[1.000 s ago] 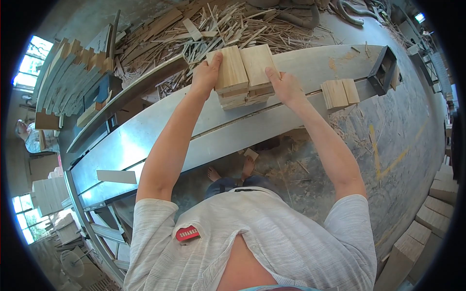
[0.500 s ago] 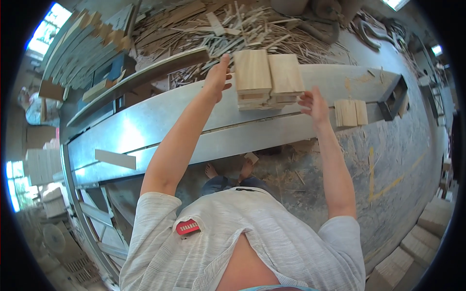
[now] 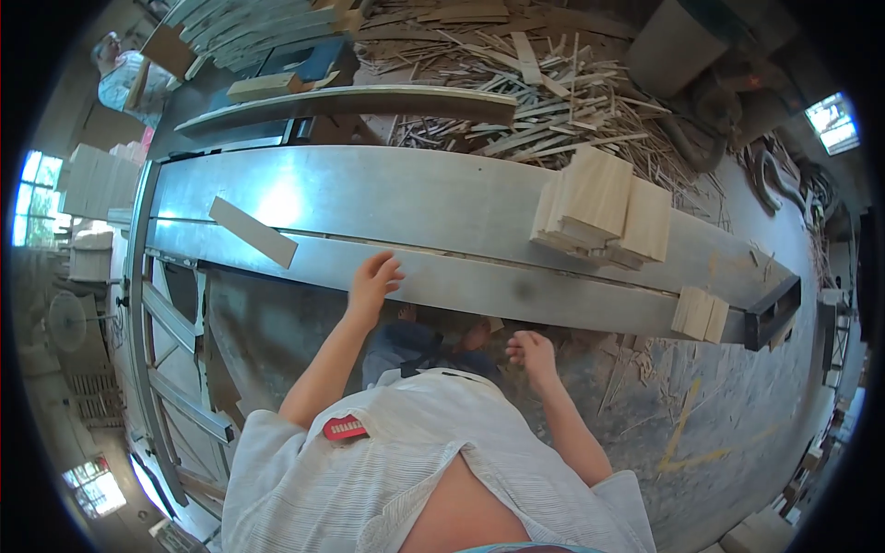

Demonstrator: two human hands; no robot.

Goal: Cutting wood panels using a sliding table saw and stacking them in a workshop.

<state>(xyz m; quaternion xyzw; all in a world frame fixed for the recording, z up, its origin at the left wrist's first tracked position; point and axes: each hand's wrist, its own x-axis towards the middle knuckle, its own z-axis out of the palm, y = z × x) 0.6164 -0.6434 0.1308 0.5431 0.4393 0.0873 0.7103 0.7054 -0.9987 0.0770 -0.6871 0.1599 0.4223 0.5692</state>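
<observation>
My left hand (image 3: 373, 286) hovers over the front edge of a long metal table, its fingers loosely bent and apart with nothing in them. Lower and to the right, my right hand (image 3: 532, 356) is in front of the table with relaxed, half-curled fingers and nothing visible in it. A stack of wooden blocks (image 3: 590, 201), arranged in two columns, stands on the right part of the metal table (image 3: 387, 189), apart from both hands. Left of my left hand, a flat pale wooden strip (image 3: 253, 230) lies slantwise across the table's groove.
A smaller group of wooden blocks (image 3: 700, 314) sits near the table's right end, beside a black end frame (image 3: 772, 313). Behind the table are a long board (image 3: 369, 103) and a heap of wood scraps (image 3: 544, 101). Another person (image 3: 129, 81) is at the far left.
Both hands have drawn back from beside the block stack toward my body. My view has turned, so the table and stack appear shifted. The stack remains on the table.
</observation>
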